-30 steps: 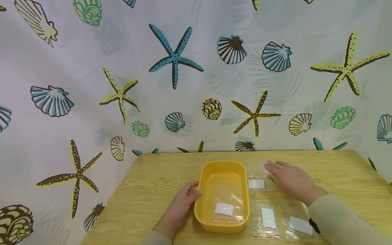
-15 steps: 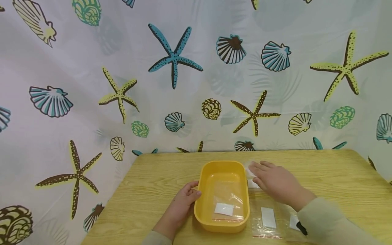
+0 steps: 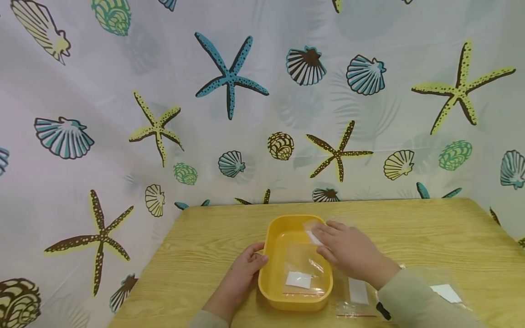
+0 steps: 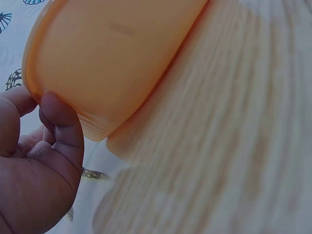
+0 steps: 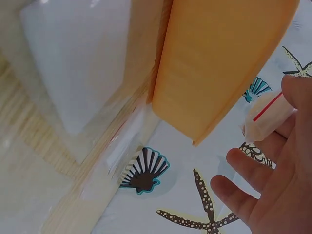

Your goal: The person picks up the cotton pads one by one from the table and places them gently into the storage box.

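Note:
My left hand (image 3: 242, 275) grips the left rim of a yellow plastic tub (image 3: 293, 304), the thumb on the rim; the left wrist view shows the thumb (image 4: 61, 114) against the tub's edge. Over the tub's back right corner, my right hand (image 3: 350, 250) pinches a small clear zip bag (image 3: 310, 231) with something white inside. A red seal line shows on this bag (image 5: 265, 117) in the right wrist view. Inside the tub lies another zip bag holding a white card-like piece (image 3: 298, 279).
To the tub's right, a zip bag with a white piece (image 3: 358, 291) lies on the wooden table (image 3: 213, 232). Another bag (image 3: 447, 293) is farther right, partly under the right sleeve (image 3: 418, 298). A shell-and-starfish curtain (image 3: 246, 114) hangs behind the table.
My right hand has moved left with the zip bag, from the table beside the tub to over the tub's back right. The left hand has kept its hold on the rim.

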Tool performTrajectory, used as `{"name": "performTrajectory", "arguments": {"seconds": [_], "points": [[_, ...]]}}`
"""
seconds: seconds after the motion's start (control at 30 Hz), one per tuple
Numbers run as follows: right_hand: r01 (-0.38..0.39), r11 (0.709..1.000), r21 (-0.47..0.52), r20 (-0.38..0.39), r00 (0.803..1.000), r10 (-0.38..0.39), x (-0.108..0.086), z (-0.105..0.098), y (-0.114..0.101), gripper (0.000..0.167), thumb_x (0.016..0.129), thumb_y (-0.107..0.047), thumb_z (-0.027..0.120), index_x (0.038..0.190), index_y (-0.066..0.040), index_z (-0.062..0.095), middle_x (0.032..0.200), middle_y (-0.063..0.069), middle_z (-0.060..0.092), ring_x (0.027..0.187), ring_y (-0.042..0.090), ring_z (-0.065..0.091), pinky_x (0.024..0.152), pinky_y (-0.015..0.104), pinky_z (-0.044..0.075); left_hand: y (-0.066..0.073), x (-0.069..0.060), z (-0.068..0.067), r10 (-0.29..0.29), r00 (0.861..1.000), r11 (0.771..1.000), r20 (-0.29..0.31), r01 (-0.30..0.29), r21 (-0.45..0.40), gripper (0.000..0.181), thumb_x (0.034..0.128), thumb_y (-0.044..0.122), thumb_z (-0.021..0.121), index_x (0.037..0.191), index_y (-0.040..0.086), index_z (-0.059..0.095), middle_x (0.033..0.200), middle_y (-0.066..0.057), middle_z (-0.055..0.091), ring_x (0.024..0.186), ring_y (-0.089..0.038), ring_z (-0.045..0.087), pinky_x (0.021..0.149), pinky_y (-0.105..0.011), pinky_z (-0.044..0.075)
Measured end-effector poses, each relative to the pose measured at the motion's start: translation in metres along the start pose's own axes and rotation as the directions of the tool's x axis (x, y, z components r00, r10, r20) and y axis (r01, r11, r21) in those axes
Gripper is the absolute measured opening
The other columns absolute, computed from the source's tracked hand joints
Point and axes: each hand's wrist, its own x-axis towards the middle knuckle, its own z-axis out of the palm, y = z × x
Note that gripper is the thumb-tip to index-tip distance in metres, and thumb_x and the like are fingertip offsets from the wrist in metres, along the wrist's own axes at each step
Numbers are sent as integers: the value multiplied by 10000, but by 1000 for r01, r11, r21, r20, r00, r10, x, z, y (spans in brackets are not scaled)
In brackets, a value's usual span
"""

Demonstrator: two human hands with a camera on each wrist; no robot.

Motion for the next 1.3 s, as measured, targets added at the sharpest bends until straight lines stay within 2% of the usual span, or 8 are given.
{"name": "performTrajectory", "arguments": {"seconds": [0.2, 0.57, 0.7, 0.87, 1.03, 1.3], "points": [[30, 1000, -4, -20, 999, -30, 7, 5, -13, 522, 1030, -411, 564, 1460, -116, 563, 1479, 40, 540, 1341, 351, 494, 1001, 597, 447, 0, 0, 1, -2, 1000, 1000, -10, 2, 13, 547, 1050, 185, 571, 1528, 22, 364, 1126, -181, 606, 965, -209, 630, 821, -306, 555], [-6, 1000, -30, 45, 999, 7, 15, 16, -27, 552, 1038, -509, 494, 1474, -175, 553, 1496, -6, 523, 1372, 328, 460, 1056, 595, 399, 0, 1, 1, -6, 1000, 1000, -13, 6, 17, 578, 1031, 226, 612, 1521, 29, 378, 1076, -123, 616, 942, -177, 623, 824, -297, 548], [-10, 999, -43, 73, 997, 13, 16, 16, -30, 566, 1043, -526, 467, 1487, -182, 538, 1506, -17, 511, 1391, 320, 438, 1069, 592, 387, 0, 1, 1, -4, 1000, 1000, -14, 4, 17, 584, 1028, 232, 618, 1520, 28, 379, 1065, -115, 613, 940, -175, 618, 827, -294, 545], [19, 998, -58, 78, 997, -14, 17, 16, -33, 564, 1044, -522, 469, 1483, -176, 542, 1495, 10, 523, 1384, 327, 445, 1054, 590, 402, 1, 1, 1, -5, 1000, 1000, -16, 5, 17, 587, 1028, 237, 619, 1520, 28, 378, 1073, -121, 613, 952, -179, 619, 832, -298, 546], [41, 998, -57, 109, 993, -35, 16, 18, -35, 576, 1029, -556, 465, 1486, -213, 538, 1483, 52, 535, 1379, 337, 448, 1046, 586, 406, 1, 1, 1, -6, 1000, 1000, -19, 7, 21, 567, 1037, 218, 601, 1523, 27, 378, 1092, -136, 614, 964, -186, 621, 836, -299, 547], [7, 999, -50, 144, 990, 0, 15, 17, -33, 575, 1020, -561, 475, 1498, -243, 522, 1508, 63, 508, 1407, 341, 411, 1085, 589, 368, 0, 2, 1, -10, 1000, 1000, -15, 10, 24, 532, 1058, 185, 557, 1535, 39, 371, 1143, -186, 607, 979, -208, 618, 832, -301, 546]]}}
